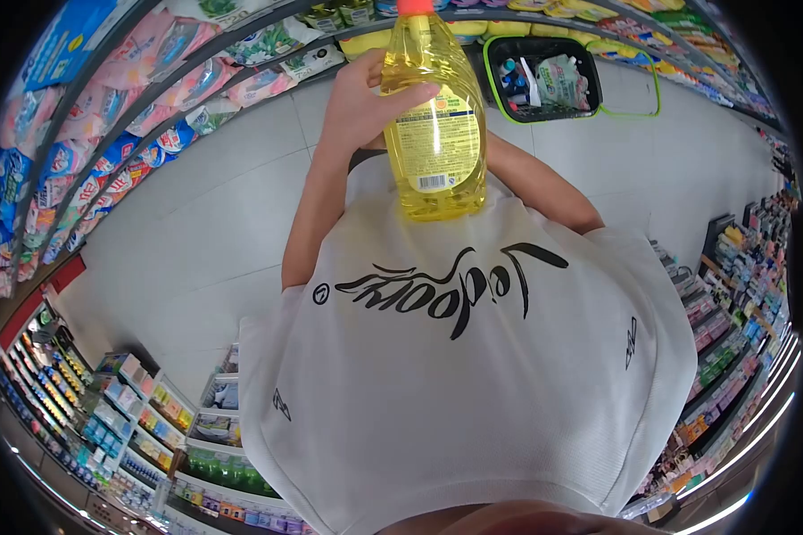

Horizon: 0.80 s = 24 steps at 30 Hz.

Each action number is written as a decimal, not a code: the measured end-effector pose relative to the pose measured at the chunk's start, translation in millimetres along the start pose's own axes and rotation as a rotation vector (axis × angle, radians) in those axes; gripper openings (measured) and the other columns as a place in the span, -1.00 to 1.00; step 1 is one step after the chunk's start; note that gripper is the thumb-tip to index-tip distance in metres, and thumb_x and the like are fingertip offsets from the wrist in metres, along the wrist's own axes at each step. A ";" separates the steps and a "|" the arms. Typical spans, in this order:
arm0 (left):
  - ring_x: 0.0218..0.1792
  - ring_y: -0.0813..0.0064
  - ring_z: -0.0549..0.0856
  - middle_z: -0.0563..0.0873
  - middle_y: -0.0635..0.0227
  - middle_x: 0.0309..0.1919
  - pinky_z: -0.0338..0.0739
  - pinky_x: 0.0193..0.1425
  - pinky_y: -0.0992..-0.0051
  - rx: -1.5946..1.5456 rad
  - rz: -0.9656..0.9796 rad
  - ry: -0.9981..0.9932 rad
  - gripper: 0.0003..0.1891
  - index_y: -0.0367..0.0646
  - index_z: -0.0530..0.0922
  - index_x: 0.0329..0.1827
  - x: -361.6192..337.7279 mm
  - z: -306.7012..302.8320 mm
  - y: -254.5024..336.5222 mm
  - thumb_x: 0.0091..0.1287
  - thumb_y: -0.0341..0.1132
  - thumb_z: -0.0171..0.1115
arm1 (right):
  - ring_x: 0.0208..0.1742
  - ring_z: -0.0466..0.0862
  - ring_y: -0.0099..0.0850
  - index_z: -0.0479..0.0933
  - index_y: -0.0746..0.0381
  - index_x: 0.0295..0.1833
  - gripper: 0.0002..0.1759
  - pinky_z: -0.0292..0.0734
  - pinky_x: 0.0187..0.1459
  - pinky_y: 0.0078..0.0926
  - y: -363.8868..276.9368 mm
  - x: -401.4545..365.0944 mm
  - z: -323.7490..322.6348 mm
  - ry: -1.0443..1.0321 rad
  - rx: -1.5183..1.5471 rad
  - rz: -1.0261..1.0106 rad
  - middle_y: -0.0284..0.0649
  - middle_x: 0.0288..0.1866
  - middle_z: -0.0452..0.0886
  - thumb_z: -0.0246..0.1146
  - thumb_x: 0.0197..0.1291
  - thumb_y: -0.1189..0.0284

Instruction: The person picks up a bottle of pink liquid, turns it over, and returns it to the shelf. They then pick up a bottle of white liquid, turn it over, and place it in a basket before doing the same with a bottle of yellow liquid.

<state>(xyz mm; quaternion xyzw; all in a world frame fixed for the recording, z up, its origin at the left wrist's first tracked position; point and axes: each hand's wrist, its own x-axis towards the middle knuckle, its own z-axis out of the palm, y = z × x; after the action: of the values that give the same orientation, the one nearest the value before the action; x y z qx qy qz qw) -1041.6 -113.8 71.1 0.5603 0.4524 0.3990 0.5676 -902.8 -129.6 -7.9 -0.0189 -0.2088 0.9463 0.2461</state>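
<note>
My left hand [366, 100] is closed around the upper part of a large clear bottle of yellow dish soap [439, 165], its thumb lying across the front. The bottle stands upright before my chest, with an orange-red cap [415, 5] at the top edge of the view. Its back label, with small print and a barcode, faces me. My right forearm [544, 183] reaches in behind the bottle. The bottle hides my right hand, so I cannot see how its fingers lie.
On the floor ahead sits a black shopping basket [544, 114] with a green rim, holding several packaged items; its handle [658, 89] lies to the right. Shelves of bagged goods [116, 116] curve along the left and front. Stocked shelves [732, 312] also stand behind me, across the grey tile floor [196, 214].
</note>
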 end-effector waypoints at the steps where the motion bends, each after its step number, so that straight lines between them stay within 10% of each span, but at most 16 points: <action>1: -0.22 0.60 0.71 0.72 0.29 -0.19 0.59 -0.19 0.60 0.008 -0.006 -0.015 -0.51 -0.31 0.55 0.07 -1.7 4.5 -1.5 0.11 -0.29 0.48 | -0.32 0.55 -0.44 0.46 0.24 -0.09 -0.58 0.41 -0.29 -0.46 0.0 -6.4 -1.4 0.010 -0.011 -0.006 -0.19 -0.30 0.57 0.13 0.31 0.07; 24: -0.10 0.52 0.69 0.72 0.24 -0.11 0.55 -0.01 0.50 -0.170 -0.073 0.029 -0.51 -0.33 0.52 0.09 -7.5 57.8 -53.1 0.10 -0.38 0.47 | -0.27 0.58 -0.46 0.48 0.25 -0.05 -0.65 0.46 -0.25 -0.45 16.2 -77.0 -39.9 0.084 -0.132 0.028 -0.20 -0.26 0.60 0.18 0.30 0.17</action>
<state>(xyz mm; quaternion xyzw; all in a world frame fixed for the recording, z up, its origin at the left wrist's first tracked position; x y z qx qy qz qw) -991.0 -139.8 16.5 0.4875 0.4450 0.4230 0.6208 -837.0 -163.5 -56.0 -0.0778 -0.2600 0.9321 0.2399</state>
